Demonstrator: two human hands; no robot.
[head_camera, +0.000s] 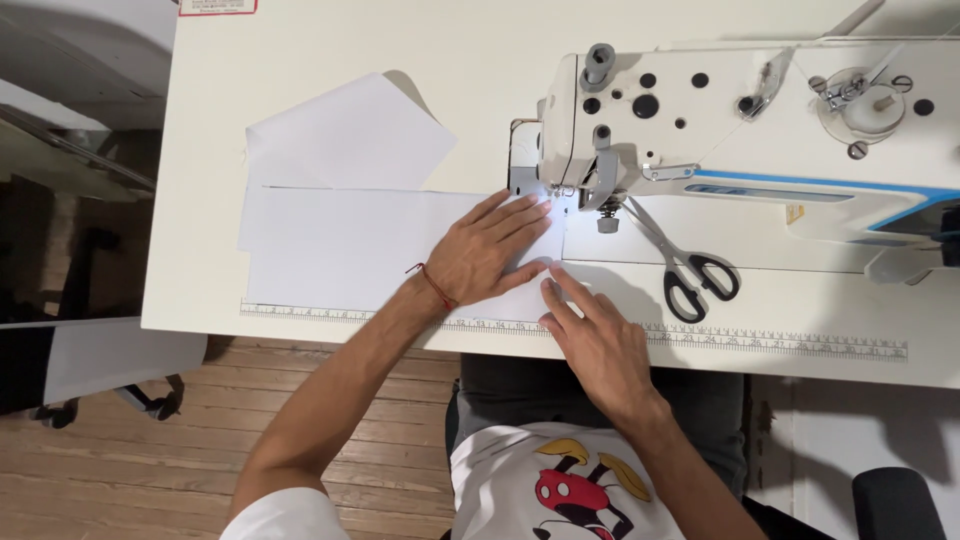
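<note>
The person's left hand (487, 255) lies flat on a long strip of white cloth (340, 245) on the white worktop (300, 40). Its fingers (520, 222) are stretched out and slightly spread, palm down, pressing the cloth; nothing is pinched. A thin red string (432, 284) circles that wrist.

The right hand (595, 345) rests just beside the left, lower and nearer the body, also palm down. Its fingers (556, 290) are held loosely together and point up towards the left fingertips, lying on the near edge of the cloth. They grip nothing.

The cloth runs from beneath both hands far out to the left of the left fingers. Its right end sits just ahead of the left fingertips, under the lit needle area of the white sewing machine (720, 120). A second white piece of cloth (345, 135), tilted, lies beyond the strip, well above and left of the left fingers.

A pair of scissors (685, 265) with black handles lies to the right of the right fingers, near but apart from them, blades pointing towards the needle. A printed ruler (780, 345) runs along the worktop's near edge, passing beneath the right hand.
</note>
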